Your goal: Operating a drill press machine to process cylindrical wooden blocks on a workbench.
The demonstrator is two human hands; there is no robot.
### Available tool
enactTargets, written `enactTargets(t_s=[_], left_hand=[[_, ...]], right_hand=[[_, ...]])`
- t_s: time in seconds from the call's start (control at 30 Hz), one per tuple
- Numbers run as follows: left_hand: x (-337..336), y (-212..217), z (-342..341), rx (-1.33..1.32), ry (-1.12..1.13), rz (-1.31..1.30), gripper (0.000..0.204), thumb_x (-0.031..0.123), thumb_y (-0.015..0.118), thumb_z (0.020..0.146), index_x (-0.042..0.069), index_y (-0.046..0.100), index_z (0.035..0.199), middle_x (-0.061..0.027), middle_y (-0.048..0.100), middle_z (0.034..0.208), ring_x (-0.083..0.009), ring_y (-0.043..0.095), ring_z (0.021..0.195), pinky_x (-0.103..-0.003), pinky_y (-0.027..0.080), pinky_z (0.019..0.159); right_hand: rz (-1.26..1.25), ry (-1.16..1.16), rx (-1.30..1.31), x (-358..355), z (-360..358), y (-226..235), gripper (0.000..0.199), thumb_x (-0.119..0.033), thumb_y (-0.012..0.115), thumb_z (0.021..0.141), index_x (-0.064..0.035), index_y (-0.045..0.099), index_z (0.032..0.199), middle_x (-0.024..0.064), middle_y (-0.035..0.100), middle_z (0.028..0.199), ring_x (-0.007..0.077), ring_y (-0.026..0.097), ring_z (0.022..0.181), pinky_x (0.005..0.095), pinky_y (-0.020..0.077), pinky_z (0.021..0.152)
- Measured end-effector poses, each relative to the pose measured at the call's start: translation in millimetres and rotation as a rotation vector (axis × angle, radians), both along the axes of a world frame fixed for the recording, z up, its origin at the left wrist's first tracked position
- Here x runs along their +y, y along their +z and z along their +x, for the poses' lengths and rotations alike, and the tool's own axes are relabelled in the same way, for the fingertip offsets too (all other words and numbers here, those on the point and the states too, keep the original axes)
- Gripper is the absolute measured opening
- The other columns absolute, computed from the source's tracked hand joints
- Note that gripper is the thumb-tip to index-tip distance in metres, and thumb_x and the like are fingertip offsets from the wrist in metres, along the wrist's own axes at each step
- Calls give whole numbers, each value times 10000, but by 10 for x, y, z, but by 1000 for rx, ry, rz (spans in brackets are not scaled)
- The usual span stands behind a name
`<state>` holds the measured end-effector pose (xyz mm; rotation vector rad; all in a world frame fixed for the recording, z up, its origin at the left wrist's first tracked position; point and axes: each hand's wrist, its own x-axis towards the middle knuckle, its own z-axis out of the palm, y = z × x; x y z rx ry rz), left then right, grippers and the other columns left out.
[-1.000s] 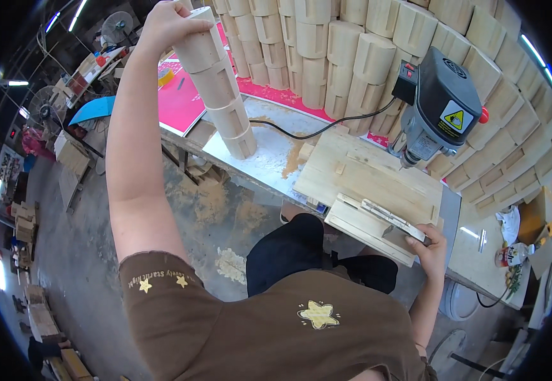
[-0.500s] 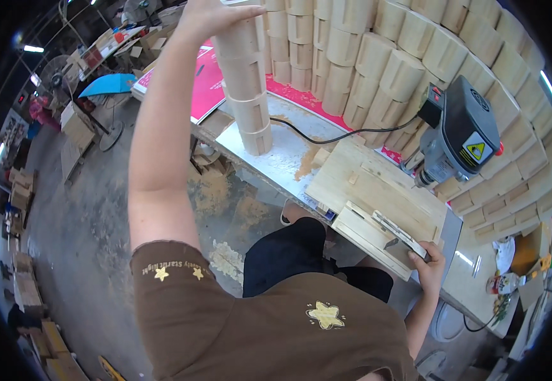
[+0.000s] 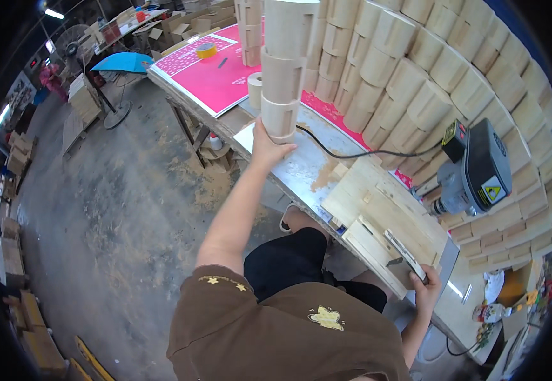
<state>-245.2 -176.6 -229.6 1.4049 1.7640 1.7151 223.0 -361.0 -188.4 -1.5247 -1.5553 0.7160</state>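
Observation:
A tall stack of pale wooden cylinders (image 3: pixel 282 82) stands upright on the silvery board at the bench's near edge. Low at its base, my left hand (image 3: pixel 269 149) is closed round the bottom cylinder, thumb toward the right; some fingers are hidden behind the wood. A flat wooden jig (image 3: pixel 377 244) lies at the bench's front edge, with a narrow metal-faced bar (image 3: pixel 404 254) on top. My right hand (image 3: pixel 425 289) grips the lower right end of that bar. Behind the jig stands a grey and black drill head (image 3: pixel 476 168), apart from both hands.
Rows of stacked wooden cylinders (image 3: pixel 409 82) wall off the back of the bench. A black cable (image 3: pixel 352 155) crosses to the drill. Pink printed sheets (image 3: pixel 225 82) carry a yellow tape roll (image 3: pixel 206 51). Sawdust lies on the floor (image 3: pixel 117 203); a blue umbrella (image 3: pixel 122 62) stands beyond.
My left hand has come down from the top of the cylinder stack to its base. My right hand keeps its grip on the bar. The whole view has shifted slightly.

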Motion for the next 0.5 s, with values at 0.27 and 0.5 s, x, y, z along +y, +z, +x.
enactTargets(t_s=[0.27, 0.5], left_hand=[[60, -78, 9, -70, 75, -13, 986, 121, 857, 474, 41, 287, 1274, -180, 449, 1219, -334, 449, 1158, -401, 381, 978], [21, -147, 3, -45, 55, -82, 1003, 131, 859, 490, 19, 260, 1286, -168, 465, 1228, -281, 469, 1162, -362, 385, 981]], right_hand=[[-16, -24, 49, -35, -22, -46, 224, -34, 723, 678, 1, 634, 880, 5, 536, 769, 103, 478, 722, 226, 356, 634], [-12, -36, 49, -55, -145, 64, 219, -22, 719, 688, 2, 635, 888, 5, 529, 769, 96, 475, 712, 215, 352, 631]])
